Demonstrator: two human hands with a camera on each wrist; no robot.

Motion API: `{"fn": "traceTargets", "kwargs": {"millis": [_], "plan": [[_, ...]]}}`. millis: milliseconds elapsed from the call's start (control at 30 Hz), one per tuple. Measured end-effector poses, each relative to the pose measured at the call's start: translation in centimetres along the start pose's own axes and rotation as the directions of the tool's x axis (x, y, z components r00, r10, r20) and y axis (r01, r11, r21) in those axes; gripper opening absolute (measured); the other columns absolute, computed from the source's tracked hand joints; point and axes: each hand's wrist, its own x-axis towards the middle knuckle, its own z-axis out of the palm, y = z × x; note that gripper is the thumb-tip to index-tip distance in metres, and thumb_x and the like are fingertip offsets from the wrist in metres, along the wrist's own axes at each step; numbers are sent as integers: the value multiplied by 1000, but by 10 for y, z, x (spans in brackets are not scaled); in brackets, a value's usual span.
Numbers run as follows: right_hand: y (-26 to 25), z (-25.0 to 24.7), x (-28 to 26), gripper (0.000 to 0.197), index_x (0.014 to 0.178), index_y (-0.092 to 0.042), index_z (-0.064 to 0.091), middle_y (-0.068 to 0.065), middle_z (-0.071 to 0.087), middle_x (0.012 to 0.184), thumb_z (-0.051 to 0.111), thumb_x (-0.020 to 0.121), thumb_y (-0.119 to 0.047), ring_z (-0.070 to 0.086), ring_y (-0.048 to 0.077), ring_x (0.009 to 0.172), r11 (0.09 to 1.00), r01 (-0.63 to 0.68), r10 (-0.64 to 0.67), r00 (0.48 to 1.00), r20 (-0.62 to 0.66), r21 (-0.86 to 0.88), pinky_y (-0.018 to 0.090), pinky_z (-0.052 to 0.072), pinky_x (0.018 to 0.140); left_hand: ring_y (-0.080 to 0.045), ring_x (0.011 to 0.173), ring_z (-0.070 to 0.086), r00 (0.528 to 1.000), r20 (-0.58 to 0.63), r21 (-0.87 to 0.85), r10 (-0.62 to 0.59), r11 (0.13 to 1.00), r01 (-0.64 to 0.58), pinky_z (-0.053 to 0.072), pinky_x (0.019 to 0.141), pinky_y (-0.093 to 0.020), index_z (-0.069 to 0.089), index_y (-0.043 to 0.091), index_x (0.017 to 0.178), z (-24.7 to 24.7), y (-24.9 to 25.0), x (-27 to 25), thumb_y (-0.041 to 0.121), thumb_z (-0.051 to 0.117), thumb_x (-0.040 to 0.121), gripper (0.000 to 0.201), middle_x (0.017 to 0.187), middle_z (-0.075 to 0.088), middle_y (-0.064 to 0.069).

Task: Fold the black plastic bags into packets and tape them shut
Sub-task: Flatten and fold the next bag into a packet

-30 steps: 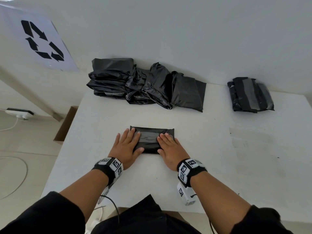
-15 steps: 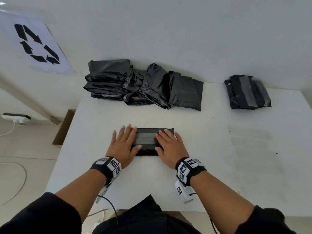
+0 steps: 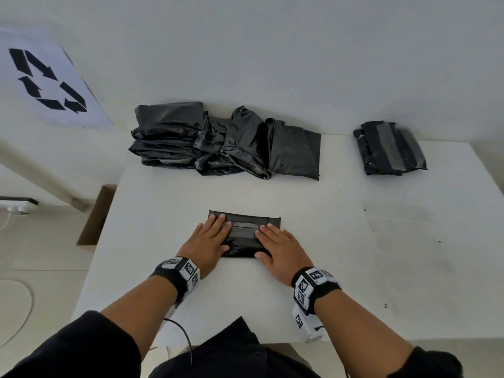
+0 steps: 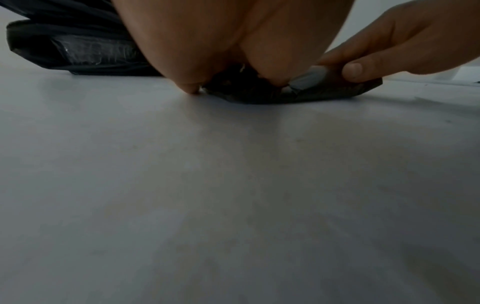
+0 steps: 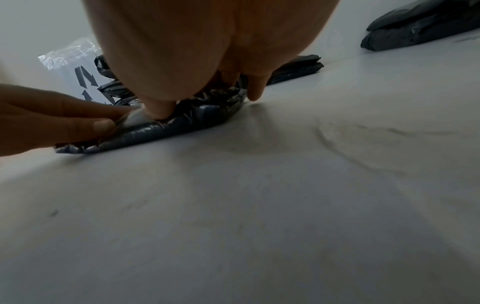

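— A white table (image 3: pixel 313 268) against the wall: a heap of unfolded black bags (image 3: pixel 218 143) at the back, a taped bundle (image 3: pixel 390 148) to its right, and one packet (image 3: pixel 245 233) near the front edge under both hands. What are the hands doing?

— Pressing. The left hand (image 3: pixel 208 241) lies flat on the packet's left end, the right hand (image 3: pixel 282 248) flat on its right end, fingers straight, thumbs along the near edge. Neither is curled round anything.

— How would that packet handle?

— Light and soft, I'd judge, and slick: thin film folded many times, with air in it that wants to spring the folds open. The glossy tape strip (image 3: pixel 244 226) runs along the top between the hands. Best taken by the two short ends, thumb beneath and fingers on top, so the folds stay squeezed.

— Does any camera tell more than the head view?

— The right wrist shows the near fold bulging and crinkled where the thumb (image 5: pixel 158 111) digs in, which looks flat from above. The left wrist catches clear tape (image 4: pixel 96 51) shining on something black behind the hand. Only the head view shows the whole table and the recycling sign (image 3: pixel 49 80) on the wall.
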Motion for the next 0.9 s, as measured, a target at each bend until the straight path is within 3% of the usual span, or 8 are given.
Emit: {"fn": "traceTargets", "kwargs": {"millis": [100, 167, 233, 333, 500, 600, 700, 900], "plan": [[-9, -2, -6, 54, 124, -25, 65, -4, 63, 127, 40, 91, -61, 55, 21, 119, 997, -26, 14, 988, -153, -77, 43, 42, 98, -14, 149, -16, 998, -15, -57, -67, 996, 66, -8, 121, -40, -9, 22, 155, -1, -6, -3, 69, -8, 76, 91, 156, -21, 9], [-13, -6, -7, 48, 102, -27, 70, -5, 63, 103, 43, 89, -65, 55, 21, 98, 993, -61, 36, 973, -229, -102, 40, 42, 87, -12, 148, -17, 998, -7, -61, -64, 996, 64, -10, 121, -42, -8, 21, 155, -3, -12, -5, 73, -5, 78, 93, 157, -18, 9], [-17, -11, -3, 43, 93, -25, 69, -4, 59, 102, 41, 93, -59, 53, 22, 98, 992, -108, 87, 964, -251, -71, 39, 40, 86, -11, 148, -16, 998, -15, -73, -53, 996, 52, -10, 120, -43, -4, 22, 156, -5, -17, -6, 72, -5, 81, 90, 161, -12, 7], [-23, -16, 5, 33, 115, -25, 61, 2, 53, 134, 46, 95, -47, 45, 26, 125, 980, -198, 199, 963, -181, 19, 43, 34, 103, -13, 150, -4, 993, -89, -141, -71, 988, 58, -3, 122, -41, 9, 22, 156, -7, -20, -5, 69, -2, 80, 90, 164, 5, 5], [-33, -23, 17, 39, 133, -27, 46, 0, 64, 115, 49, 97, -44, 52, 26, 116, 904, -426, 428, 895, -125, 45, 44, 34, 102, -17, 149, 10, 982, -168, -221, -91, 974, 52, 7, 122, -43, 24, 22, 153, -9, -19, -5, 56, 28, 99, 64, 160, 22, 1], [-34, -23, 19, 36, 130, -26, 50, 3, 60, 119, 50, 98, -44, 49, 28, 116, 869, -494, 494, 869, -1, 29, 41, 38, 96, -19, 149, 13, 981, -174, -232, -91, 971, 49, 7, 122, -43, 28, 23, 151, -11, -19, -5, 61, 22, 93, 69, 159, 25, 0], [-33, -25, 19, 30, 120, -21, 56, 9, 59, 115, 52, 99, -40, 53, 31, 110, 828, -525, 514, 851, 107, 197, 38, 45, 91, -22, 147, 19, 976, -195, -248, -95, 968, 44, 12, 121, -46, 33, 24, 148, -10, -19, -3, 62, 24, 95, 66, 156, 31, 0], [-19, -43, 6, 13, 107, -20, 51, 5, 64, 92, 48, 101, -31, 61, 27, 85, 700, -511, 574, 818, 33, 500, 40, 53, 77, -25, 128, 46, 954, -285, -283, -91, 959, 7, 33, 111, -48, 47, 21, 139, -22, -5, 9, 67, 17, 89, 74, 138, 53, -2]]}}
